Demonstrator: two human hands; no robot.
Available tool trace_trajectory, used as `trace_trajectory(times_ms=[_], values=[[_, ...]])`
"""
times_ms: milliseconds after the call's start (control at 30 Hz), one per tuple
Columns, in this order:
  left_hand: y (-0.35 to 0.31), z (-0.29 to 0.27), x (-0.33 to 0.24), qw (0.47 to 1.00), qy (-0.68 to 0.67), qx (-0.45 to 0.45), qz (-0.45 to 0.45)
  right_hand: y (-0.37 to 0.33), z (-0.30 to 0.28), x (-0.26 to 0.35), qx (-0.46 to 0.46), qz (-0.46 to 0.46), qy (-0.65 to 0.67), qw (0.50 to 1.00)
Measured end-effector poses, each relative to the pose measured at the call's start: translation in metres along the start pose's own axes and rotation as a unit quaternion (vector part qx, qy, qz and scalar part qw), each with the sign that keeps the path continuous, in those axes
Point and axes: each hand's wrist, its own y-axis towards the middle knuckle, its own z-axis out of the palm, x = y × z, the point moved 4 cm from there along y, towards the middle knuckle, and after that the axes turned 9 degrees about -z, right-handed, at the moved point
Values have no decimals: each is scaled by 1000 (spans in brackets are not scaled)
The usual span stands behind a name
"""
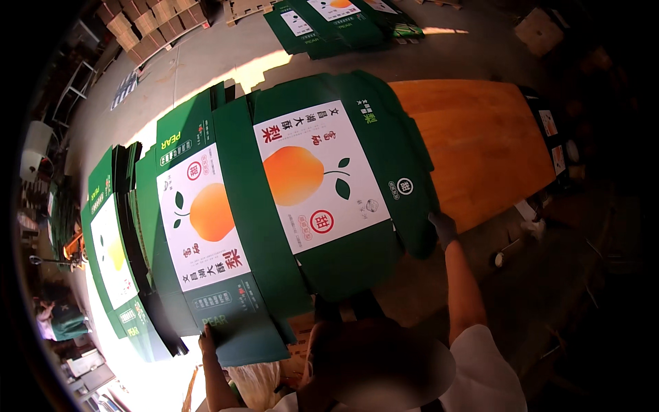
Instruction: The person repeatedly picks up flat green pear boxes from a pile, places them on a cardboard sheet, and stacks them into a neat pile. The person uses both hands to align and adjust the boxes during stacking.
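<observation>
A large unfolded green cardboard box blank (pixel 322 271), printed with white panels and orange pears, spreads across the middle in front of me. My right hand (pixel 445 228), in a dark glove, grips its right edge near the rounded flap. At the near left, my left hand (pixel 207 339) holds the lower edge of the blank, with its fingers partly hidden by the card. The blank overlaps the left part of an orange-brown wooden tabletop (pixel 480 147). Close by on the left stands a stack of similar green blanks (pixel 103 172).
More green blanks (pixel 329 34) lie on the floor at the far side. Brown cartons (pixel 147 27) are piled on a pallet at the far left. An orange pallet jack (pixel 74 246) stands at the left, with another person (pixel 47 316) nearer. Small dark printed pieces (pixel 549 123) lie beyond the table's right end.
</observation>
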Motion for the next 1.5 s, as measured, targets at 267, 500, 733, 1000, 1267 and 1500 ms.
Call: trace_trajectory(times_ms=[267,500,733,1000,1267,1500], values=[[-16,5,5,999,-13,31,-14,-7,6,9,-51,25,-113,992],[-51,-25,11,998,-17,37,-47,-14,-8,-59,-7,97,-87,991],[-39,-9,39,997,-61,36,-16,-7,-39,-71,-21,-99,17,995],[-28,-9,7,998,-40,40,34,-25,-70,-79,-2,-179,-520,835],[-23,1,1,908,-348,228,-50,-86,32,-81,-137,-134,-353,916],[-20,1,-17,888,-359,286,-18,-168,168,-65,32,190,534,823]])
